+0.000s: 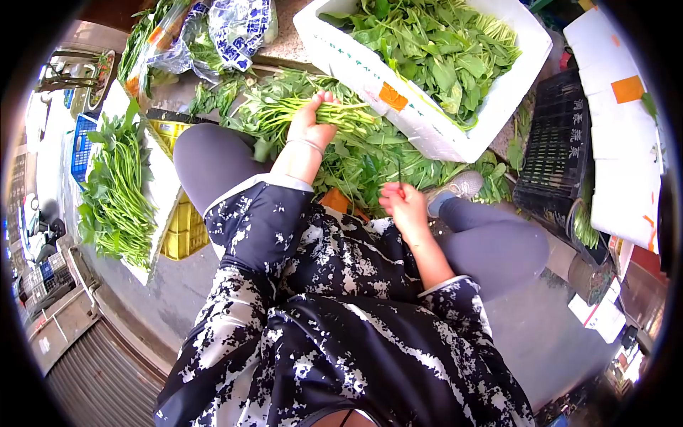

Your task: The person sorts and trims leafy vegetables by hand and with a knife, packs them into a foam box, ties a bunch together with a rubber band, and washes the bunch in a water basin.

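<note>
My left hand (pixel 311 132) is closed around a bunch of leafy greens (pixel 348 117), its pale stems pointing right and its leaves spreading left. Lower and to the right, my right hand (pixel 404 206) is curled shut on what looks like a small knife (pixel 399 171); only a thin dark blade shows above the fingers. The two hands are apart, and the blade is clear of the bunch. Beneath both hands lies a heap of loose leaves (pixel 384 160), spread between my knees.
A white foam box (pixel 455 148) full of greens stands ahead on the right. At left, long-stemmed greens (pixel 121 192) lie on a white foam slab above a yellow crate (pixel 183 228). A black crate (pixel 551 135) stands at right, printed plastic bags (pixel 242 32) at upper left.
</note>
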Available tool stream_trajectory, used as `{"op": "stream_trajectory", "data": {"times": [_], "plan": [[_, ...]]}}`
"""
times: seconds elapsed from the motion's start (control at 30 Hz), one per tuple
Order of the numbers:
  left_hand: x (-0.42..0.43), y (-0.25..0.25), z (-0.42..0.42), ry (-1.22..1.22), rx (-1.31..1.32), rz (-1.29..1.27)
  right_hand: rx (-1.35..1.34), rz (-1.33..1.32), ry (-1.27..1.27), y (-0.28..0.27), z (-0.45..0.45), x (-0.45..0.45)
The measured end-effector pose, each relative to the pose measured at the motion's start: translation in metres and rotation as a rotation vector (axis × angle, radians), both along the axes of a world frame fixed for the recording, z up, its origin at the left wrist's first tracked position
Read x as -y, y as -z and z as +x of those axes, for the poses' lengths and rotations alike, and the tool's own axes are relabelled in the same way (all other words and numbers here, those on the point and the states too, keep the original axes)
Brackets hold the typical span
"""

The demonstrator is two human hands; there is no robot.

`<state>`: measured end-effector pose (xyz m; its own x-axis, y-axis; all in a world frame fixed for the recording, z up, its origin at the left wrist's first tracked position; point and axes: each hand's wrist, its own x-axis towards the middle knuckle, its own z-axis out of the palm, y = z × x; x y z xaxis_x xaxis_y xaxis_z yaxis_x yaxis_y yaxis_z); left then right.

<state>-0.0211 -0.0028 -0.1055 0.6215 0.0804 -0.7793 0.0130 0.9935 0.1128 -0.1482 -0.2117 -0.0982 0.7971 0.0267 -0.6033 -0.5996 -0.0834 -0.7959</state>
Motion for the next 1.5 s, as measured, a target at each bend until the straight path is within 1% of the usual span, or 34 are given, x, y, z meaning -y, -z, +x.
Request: {"op": "stream_trajectory", "data": {"times": [0.03,0.07,0.1,0.17,0.27,0.3,0.37,0.4,0.5,0.57,0.63,0.7,0.73,0.77,0.83,0.87,0.9,0.93,0.97,1.03,1.07,1.1,1.13,1.2,1.23,1.27,1.3,1.37,1.4,1.47,1.5], "plan": [[0.002,0.006,0.002,-0.004,0.016,-0.02,0.162,-0.003,-0.032,0.004,-0.001,-0.009],[0.006,0.008,0.003,-0.002,0.012,-0.018,0.178,0.007,-0.053,-0.011,0.003,-0.018],[0.013,0.009,0.004,-0.004,-0.007,-0.001,0.36,-0.028,-0.032,-0.009,0.005,-0.028],[0.024,0.01,0.005,-0.007,-0.022,0.019,0.376,-0.25,-0.018,-0.021,0.014,-0.047],[0.034,0.015,0.008,-0.051,-0.103,0.023,0.606,-0.377,0.009,0.0,0.029,-0.069],[0.037,0.019,0.007,-0.068,-0.103,0.021,0.602,-0.37,0.004,0.002,0.031,-0.073],[0.04,0.021,0.004,-0.027,-0.096,0.059,0.516,-0.39,0.023,0.006,0.037,-0.077],[0.043,0.021,0.002,-0.029,-0.098,0.061,0.48,-0.356,0.035,0.008,0.041,-0.079],[0.053,0.026,-0.005,-0.023,-0.172,0.076,0.484,-0.398,-0.028,0.015,0.043,-0.076],[0.057,0.032,-0.009,-0.023,-0.19,0.042,0.49,-0.424,-0.019,0.022,0.044,-0.075],[0.06,0.035,-0.013,-0.022,-0.178,0.034,0.482,-0.39,0.049,0.03,0.045,-0.074],[0.062,0.037,-0.019,0.066,-0.178,0.082,0.439,-0.423,0.047,0.037,0.048,-0.071],[0.066,0.038,-0.017,0.007,-0.251,0.055,0.4,-0.457,0.043,0.04,0.049,-0.07],[0.069,0.033,-0.019,0.005,-0.255,0.051,0.397,-0.459,0.04,0.047,0.049,-0.069],[0.075,0.021,-0.023,0.106,-0.302,0.08,0.427,-0.495,0.111,0.06,0.049,-0.068],[0.081,-0.004,-0.026,0.189,-0.385,0.113,0.388,-0.49,0.113,0.062,0.048,-0.067],[0.081,0.018,-0.025,0.187,-0.385,0.112,0.389,-0.49,0.111,0.063,0.047,-0.067],[0.08,0.048,-0.024,0.124,-0.459,0.126,0.335,-0.475,0.109,0.063,0.044,-0.066],[0.08,0.051,-0.023,0.06,-0.531,0.138,0.282,-0.459,0.106,0.066,0.043,-0.065],[0.081,0.056,-0.027,0.081,-0.535,0.127,0.264,-0.482,0.091,0.072,0.041,-0.064],[0.082,0.063,-0.029,0.012,-0.521,0.183,0.233,-0.504,0.078,0.08,0.038,-0.063],[0.083,0.067,-0.03,-0.057,-0.507,0.239,0.232,-0.504,0.074,0.11,0.035,-0.054],[0.081,0.062,-0.032,-0.058,-0.513,0.238,0.094,-0.582,-0.12,0.155,0.032,-0.038],[0.065,0.032,-0.026,0.011,-0.367,0.053,-0.151,-0.693,-0.165,0.162,0.031,-0.019],[0.056,0.016,-0.022,0.046,-0.291,-0.037,-0.258,-0.731,-0.022,0.137,0.032,-0.015],[0.051,0.009,-0.02,0.173,-0.257,0.051,-0.164,-0.762,-0.15,0.123,0.034,-0.019],[0.049,-0.003,-0.021,0.176,-0.213,0.06,-0.159,-0.765,-0.152,0.122,0.032,-0.021],[0.038,0.005,-0.022,0.166,-0.111,0.001,-0.018,-0.655,-0.108,0.116,0.031,-0.03],[0.035,0.004,-0.02,0.163,-0.108,0.005,-0.014,-0.651,-0.109,0.103,0.032,-0.036],[0.032,0.006,-0.02,0.076,-0.114,0.021,-0.044,-0.26,0.088,0.068,0.032,-0.041],[0.03,0.013,-0.022,0.054,-0.059,0.012,-0.059,-0.069,0.189,0.05,0.029,-0.043]]}}
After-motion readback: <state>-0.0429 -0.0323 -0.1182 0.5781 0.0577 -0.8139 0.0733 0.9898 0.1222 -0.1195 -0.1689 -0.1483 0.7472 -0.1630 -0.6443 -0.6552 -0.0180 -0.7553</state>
